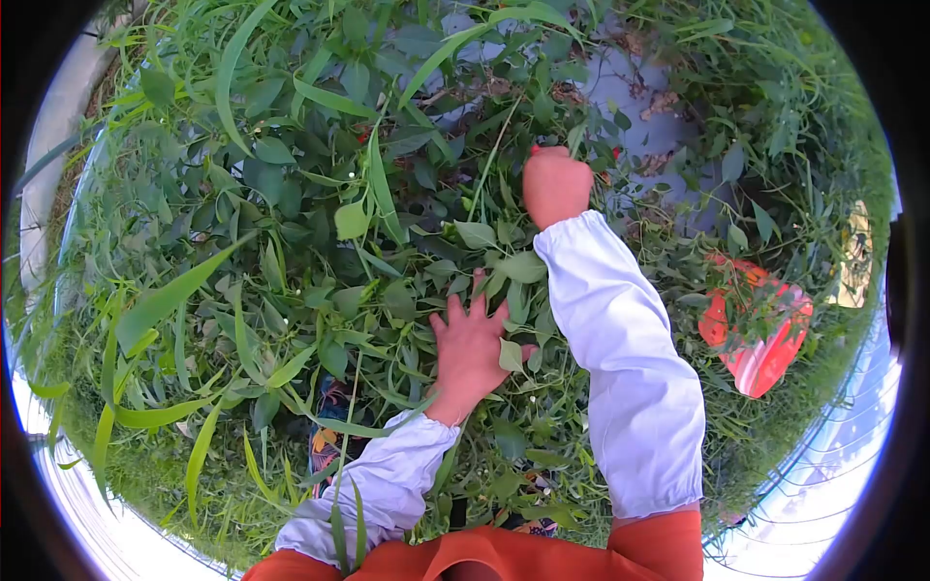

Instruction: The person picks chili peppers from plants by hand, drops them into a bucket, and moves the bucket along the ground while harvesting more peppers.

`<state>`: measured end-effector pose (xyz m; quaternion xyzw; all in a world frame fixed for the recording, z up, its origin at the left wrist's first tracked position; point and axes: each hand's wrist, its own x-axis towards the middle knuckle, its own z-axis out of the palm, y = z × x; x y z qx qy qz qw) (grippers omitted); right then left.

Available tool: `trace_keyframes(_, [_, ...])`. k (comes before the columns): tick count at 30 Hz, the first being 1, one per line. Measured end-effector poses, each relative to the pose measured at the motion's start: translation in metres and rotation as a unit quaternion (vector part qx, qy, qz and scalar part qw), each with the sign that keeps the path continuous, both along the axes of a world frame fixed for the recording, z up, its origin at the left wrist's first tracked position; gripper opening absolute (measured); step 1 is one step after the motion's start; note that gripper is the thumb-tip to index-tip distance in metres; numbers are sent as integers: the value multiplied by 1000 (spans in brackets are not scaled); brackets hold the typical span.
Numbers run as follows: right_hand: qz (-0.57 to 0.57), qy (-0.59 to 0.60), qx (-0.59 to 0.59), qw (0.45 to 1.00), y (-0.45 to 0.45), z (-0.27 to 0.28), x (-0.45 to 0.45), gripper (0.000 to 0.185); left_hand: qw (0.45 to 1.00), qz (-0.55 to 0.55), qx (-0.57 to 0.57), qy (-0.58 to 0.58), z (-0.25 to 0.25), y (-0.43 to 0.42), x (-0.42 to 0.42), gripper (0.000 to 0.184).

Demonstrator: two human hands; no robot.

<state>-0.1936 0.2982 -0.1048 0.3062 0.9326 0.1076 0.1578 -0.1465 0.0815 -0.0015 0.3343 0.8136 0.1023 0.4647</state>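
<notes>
Green above all: observed a dense mass of broad-leaved green plants (291, 223) around the left hand (472, 353) and the right hand (559, 184), beneath the former and close about the latter. Noted loose white fabric sleeves (630, 368) behind the hands, gathered at the wrists, presumably worn against scratching stems; behind these, a plain orange-red cloth top (542, 562). Found a pale grey ground sheet (620, 92) beyond and right of the right hand, likely laid against weeds. Recorded a glossy red plastic-looking object (765, 358) well to the right of both hands, partly behind stems; not identifiable.

At left: palm down, fingers spread wide, grasping nothing visible, laid against leaves, apparently to press them aside. At right: placed farther forward, arm extended, back of hand uppermost, fingers tucked out of sight; cannot tell how far closed or on what. Noted last a tiny red spot (534, 149) at the right hand's far-left edge; too small to identify.
</notes>
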Motion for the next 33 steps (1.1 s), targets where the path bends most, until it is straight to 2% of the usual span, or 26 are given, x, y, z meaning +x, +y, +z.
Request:
trace_keyframes(1, [-21, -21, 3, 1000, 2, -3, 2, 17, 1000, -9, -10, -1, 0, -1, 0, 80])
trace_keyframes(2, [-50, -58, -53, 996, 14, -3, 3, 29, 1000, -9, -5, 4, 1, -1, 1, 81])
trace_keyframes(3, [-164, -97, -67, 979, 20, 5, -9, 40, 1000, -9, 2, 10, 3, 0, 0, 82])
trace_keyframes(5, [-167, -141, -173, 960, 42, 11, -15, 40, 1000, -8, 6, 13, 3, 0, 2, 83])
trace_keyframes(8, [-183, -190, -176, 948, 50, 12, -25, 37, 1000, -7, 4, 10, 2, -1, 4, 84])
trace_keyframes(11, [-175, -174, -164, 955, 40, 8, -22, 32, 1000, -9, -1, 10, 4, 1, 3, 85])
trace_keyframes(13, [-124, -122, -124, 977, 24, 2, -8, 27, 1000, -26, -17, 5, 1, -2, 4, 85])
trace_keyframes(15, [-68, -23, -36, 997, 5, 3, 5, 23, 1000, -19, -1, 24, 3, -2, 4, 84])
trace_keyframes(18, [-48, 78, -52, 994, -1, 6, 16, 21, 999, -18, 2, 33, 5, -1, 4, 83])
trace_keyframes(21, [-48, 108, -105, 987, -7, 21, 20, 19, 1000, 5, 4, 21, 9, 3, 2, 83])
trace_keyframes(22, [-18, 159, -92, 983, -12, 17, 26, 20, 1000, 17, 6, 12, 11, 4, 3, 83])
trace_keyframes(25, [8, 228, -171, 959, -24, 31, 51, 30, 999, 14, -16, -24, 9, 5, 4, 86])
trace_keyframes(27, [26, 262, -263, 928, -48, 36, 63, 26, 1000, 16, -7, 0, 3, 1, 12, 80])
trace_keyframes(29, [-27, 326, -391, 860, -78, 52, 67, 24, 1000, 7, -25, -7, 0, 0, 14, 78])
trace_keyframes(30, [-89, 358, -454, 811, -82, 62, 73, 22, 999, 27, -13, -36, 3, 2, 10, 76])
trace_keyframes(32, [-207, 414, -564, 683, -85, 89, 82, 20, 998, 1, 64, 22, -24, -26, 23, 74])
trace_keyframes(33, [-245, 450, -575, 638, -74, 117, 93, 19, 993, -11, 103, 49, -33, -36, 29, 73])
